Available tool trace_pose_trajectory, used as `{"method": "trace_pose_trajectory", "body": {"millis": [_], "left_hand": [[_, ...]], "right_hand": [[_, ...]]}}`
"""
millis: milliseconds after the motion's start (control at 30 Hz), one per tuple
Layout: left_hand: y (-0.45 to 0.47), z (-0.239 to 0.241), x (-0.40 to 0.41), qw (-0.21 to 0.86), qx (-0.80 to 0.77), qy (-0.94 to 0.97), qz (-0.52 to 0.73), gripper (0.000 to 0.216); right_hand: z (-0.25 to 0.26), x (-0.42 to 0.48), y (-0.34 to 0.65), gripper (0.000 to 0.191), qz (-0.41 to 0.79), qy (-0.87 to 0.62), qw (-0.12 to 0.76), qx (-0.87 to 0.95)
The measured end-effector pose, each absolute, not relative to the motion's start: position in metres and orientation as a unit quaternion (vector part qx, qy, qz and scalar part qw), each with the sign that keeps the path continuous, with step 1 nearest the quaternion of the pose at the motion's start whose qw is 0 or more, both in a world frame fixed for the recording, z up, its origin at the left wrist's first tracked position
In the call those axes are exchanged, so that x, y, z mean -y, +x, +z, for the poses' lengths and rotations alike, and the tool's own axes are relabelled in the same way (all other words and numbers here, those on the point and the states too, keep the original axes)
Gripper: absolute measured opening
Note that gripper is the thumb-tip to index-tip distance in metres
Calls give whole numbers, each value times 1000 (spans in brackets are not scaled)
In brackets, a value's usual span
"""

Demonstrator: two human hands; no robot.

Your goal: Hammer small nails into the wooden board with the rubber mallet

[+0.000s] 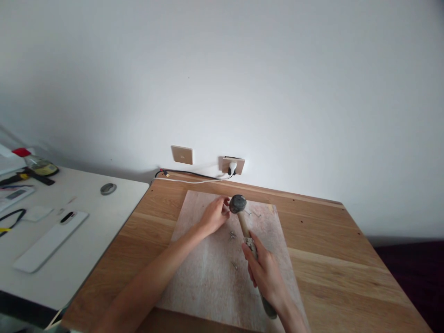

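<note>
A mallet [237, 204] with a dark rounded head and a wooden handle is gripped in my right hand [262, 266], fingers wrapped around the handle. Its head hangs over the far part of a pale plywood board [204, 273]. Close to the head's left side, my left hand [215, 213] is at the board with thumb and fingers pinched; the head partly covers what is there. Several nails [256, 214] stick up or lie just right of the head. A small cluster of nails [232, 235] lies mid-board, with a few more nails [235, 265] nearer to me.
The board lies on a wooden table [333, 259] against a wall. A plugged-in outlet [233, 165] and cables [194, 180] run along the back edge. On a white desk [83, 185] at left are a white phone-like slab [52, 243], a grey ring [108, 188] and a red-capped bottle [41, 165].
</note>
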State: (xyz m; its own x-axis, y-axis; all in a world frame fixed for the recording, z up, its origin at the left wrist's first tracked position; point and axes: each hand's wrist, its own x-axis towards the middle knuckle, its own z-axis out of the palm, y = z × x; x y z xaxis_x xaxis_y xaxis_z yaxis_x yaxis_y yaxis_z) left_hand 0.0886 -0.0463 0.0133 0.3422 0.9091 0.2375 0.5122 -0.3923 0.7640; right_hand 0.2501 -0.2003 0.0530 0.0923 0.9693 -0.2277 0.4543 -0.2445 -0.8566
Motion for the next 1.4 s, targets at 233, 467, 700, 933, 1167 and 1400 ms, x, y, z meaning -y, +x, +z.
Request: {"method": "trace_pose_trajectory", "body": {"millis": [233, 467, 700, 933, 1167, 1400], "left_hand": [[68, 34, 79, 122, -235, 939, 219, 9], [78, 44, 86, 56, -170, 972, 152, 13], [66, 42, 61, 179, -330, 907, 191, 12], [63, 29, 34, 184, -391, 880, 200, 18], [68, 25, 30, 212, -384, 873, 214, 23], [70, 11, 33, 272, -419, 813, 299, 20]], "right_hand": [[40, 207, 254, 79, 431, -674, 326, 504], [42, 217, 262, 80, 433, -681, 351, 475], [42, 226, 268, 72, 418, -695, 380, 444], [44, 225, 266, 74, 421, -693, 369, 454], [51, 223, 260, 83, 446, -681, 350, 463], [50, 212, 253, 84, 461, -668, 332, 481]]}}
